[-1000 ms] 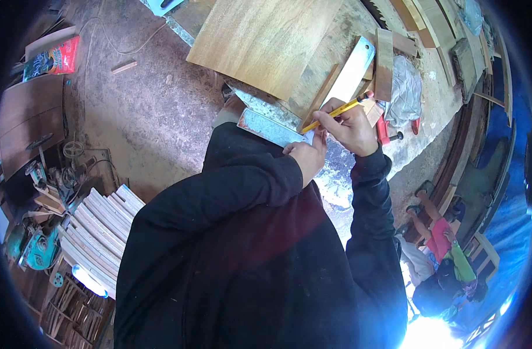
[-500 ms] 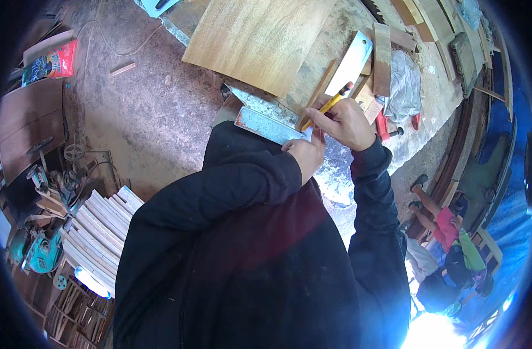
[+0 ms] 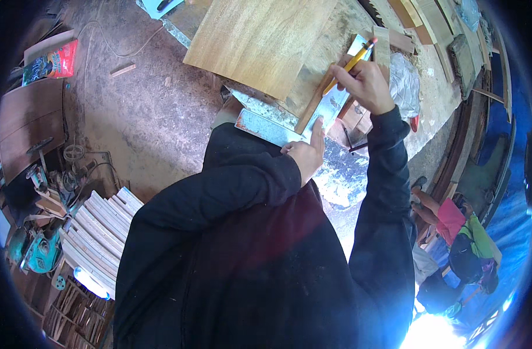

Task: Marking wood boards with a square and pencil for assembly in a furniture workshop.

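Observation:
A yellow pencil [image 3: 365,51] is held in my closed right hand [image 3: 367,87], its tip down along a narrow wooden strip [image 3: 314,107]. Beside the strip lies the blade of a metal try square [image 3: 330,106], with its thick whitish stock [image 3: 263,126] running left along the table edge. Near the corner of the square, my left hand [image 3: 305,156] holds it, the index finger stretched onto the blade and the other fingers curled at the stock. A wide plywood panel [image 3: 260,43] lies on the worktable left of the strip.
Wood offcuts [image 3: 381,43] and a crumpled clear plastic bag [image 3: 404,84] lie right of the square. A handsaw blade [image 3: 379,14] and several boards [image 3: 431,29] are at the far right. Another person [image 3: 461,250] is at the lower right. Stacked pale slats [image 3: 100,238] stand at the left.
My right hand has moved up and right with the pencil, away from the square's corner and along the strip. My left index finger now stretches onto the blade.

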`<state>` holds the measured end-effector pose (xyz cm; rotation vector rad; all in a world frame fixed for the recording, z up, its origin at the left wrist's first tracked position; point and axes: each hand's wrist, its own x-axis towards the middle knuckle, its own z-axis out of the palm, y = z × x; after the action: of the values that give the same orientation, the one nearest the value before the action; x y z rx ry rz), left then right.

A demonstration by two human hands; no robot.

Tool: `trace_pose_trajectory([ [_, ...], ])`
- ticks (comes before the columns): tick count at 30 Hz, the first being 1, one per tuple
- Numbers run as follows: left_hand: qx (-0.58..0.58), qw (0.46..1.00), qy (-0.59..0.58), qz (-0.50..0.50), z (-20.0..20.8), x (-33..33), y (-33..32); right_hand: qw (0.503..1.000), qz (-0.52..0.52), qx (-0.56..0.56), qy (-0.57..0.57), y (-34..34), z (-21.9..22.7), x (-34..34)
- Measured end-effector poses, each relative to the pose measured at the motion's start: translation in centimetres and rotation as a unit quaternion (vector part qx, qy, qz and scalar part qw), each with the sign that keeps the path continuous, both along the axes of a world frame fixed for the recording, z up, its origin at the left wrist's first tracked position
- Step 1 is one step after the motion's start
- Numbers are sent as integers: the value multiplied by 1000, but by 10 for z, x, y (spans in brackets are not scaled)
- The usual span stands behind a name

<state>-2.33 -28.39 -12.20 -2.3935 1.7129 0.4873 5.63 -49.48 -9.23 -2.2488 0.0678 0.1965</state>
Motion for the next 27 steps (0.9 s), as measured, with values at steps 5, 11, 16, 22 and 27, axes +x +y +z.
trace_pose_trajectory([
  [5, -2, 1000, 6, -1, 0, 2, 0, 999, -22, -23, 6, -15, 3, 16],
  [11, 31, 999, -17, -27, 4, 4, -3, 997, 1, -75, 0, -34, -7, 31],
  [16, 30, 999, 0, -27, -1, 1, -3, 997, -8, -64, -29, -42, -6, 41],
  [22, 5, 1000, 20, -8, 1, -1, -1, 964, -83, -186, -171, -59, 6, 42],
  [27, 37, 999, -9, -12, 6, 2, -2, 993, -60, 58, -82, -31, 24, 19],
])
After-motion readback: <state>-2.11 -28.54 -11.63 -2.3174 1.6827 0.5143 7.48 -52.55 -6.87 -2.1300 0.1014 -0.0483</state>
